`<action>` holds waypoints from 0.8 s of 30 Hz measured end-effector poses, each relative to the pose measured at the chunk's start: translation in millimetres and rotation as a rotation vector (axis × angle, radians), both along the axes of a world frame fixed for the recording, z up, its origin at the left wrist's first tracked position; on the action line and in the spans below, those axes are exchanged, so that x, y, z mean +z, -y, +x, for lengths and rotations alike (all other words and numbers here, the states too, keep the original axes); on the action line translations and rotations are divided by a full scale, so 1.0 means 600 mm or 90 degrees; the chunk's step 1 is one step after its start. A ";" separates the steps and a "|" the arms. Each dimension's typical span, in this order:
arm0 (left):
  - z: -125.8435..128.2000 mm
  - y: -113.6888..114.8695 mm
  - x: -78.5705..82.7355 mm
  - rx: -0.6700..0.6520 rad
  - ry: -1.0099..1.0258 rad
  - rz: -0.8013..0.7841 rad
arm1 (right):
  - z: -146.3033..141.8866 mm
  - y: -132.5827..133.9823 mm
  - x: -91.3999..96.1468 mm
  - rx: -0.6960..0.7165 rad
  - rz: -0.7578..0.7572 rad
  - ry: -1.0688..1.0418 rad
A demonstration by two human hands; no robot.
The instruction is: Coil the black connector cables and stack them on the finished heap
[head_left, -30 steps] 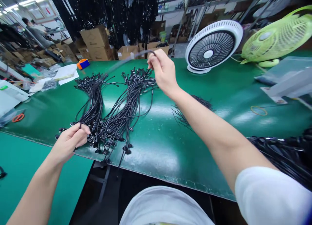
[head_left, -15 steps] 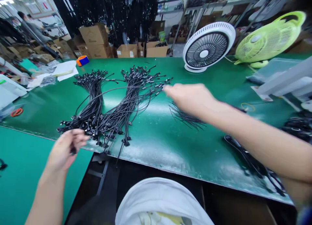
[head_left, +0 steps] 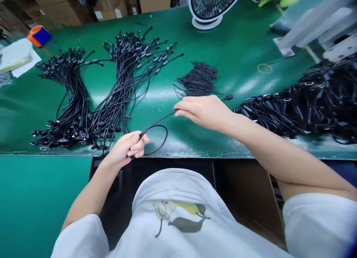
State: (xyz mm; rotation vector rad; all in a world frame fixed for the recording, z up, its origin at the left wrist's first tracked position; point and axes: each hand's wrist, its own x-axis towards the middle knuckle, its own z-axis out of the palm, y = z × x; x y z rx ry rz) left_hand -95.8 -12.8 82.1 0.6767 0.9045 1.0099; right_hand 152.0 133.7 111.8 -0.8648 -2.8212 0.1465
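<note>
A looped black cable (head_left: 165, 136) runs between my hands above the green table's front edge. My left hand (head_left: 126, 148) is closed around the cable near one end, and a dark tip pokes out below the fingers. My right hand (head_left: 206, 111) pinches the cable between thumb and fingers. Behind the right wrist a small black connector (head_left: 228, 97) sticks out; whether it belongs to the held cable I cannot tell. Left of my hands lie two bundles of black cables, the nearer bundle (head_left: 124, 75) and the farther-left bundle (head_left: 74, 88), with connectors at both ends.
A pile of thin black ties (head_left: 199, 79) lies just beyond my right hand. To the right is a heap of black cables (head_left: 306, 105). A white fan (head_left: 206, 23), a yellow rubber band (head_left: 264, 68) and an orange-and-blue tape roll (head_left: 39, 36) are farther back.
My view has tilted down. My left hand has moved right, away from the bundles' near ends. My right hand has left the bundle's far end, and a cable now stretches between both hands.
</note>
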 end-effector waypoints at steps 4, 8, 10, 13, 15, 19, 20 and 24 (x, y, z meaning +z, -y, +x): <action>-0.007 -0.005 0.005 0.086 0.135 -0.026 | 0.031 -0.010 -0.044 -0.016 -0.034 -0.075; -0.019 -0.005 0.012 0.236 0.257 -0.059 | 0.059 -0.024 -0.067 -0.027 -0.015 -0.105; -0.027 -0.005 0.018 0.328 0.287 -0.052 | 0.071 -0.028 -0.074 -0.021 -0.006 -0.086; -0.037 -0.007 0.025 0.407 0.266 -0.034 | 0.083 -0.027 -0.084 -0.020 0.015 -0.060; -0.037 -0.014 0.022 0.413 0.222 -0.032 | 0.083 -0.016 -0.093 -0.031 0.060 -0.062; -0.008 -0.041 -0.013 0.389 0.035 0.013 | 0.056 0.039 -0.103 0.081 0.095 -0.049; 0.006 -0.047 -0.025 0.363 -0.036 0.031 | 0.044 0.056 -0.102 0.145 0.059 -0.046; 0.058 -0.049 -0.057 0.150 -0.332 0.102 | -0.001 0.089 -0.079 0.240 -0.066 -0.102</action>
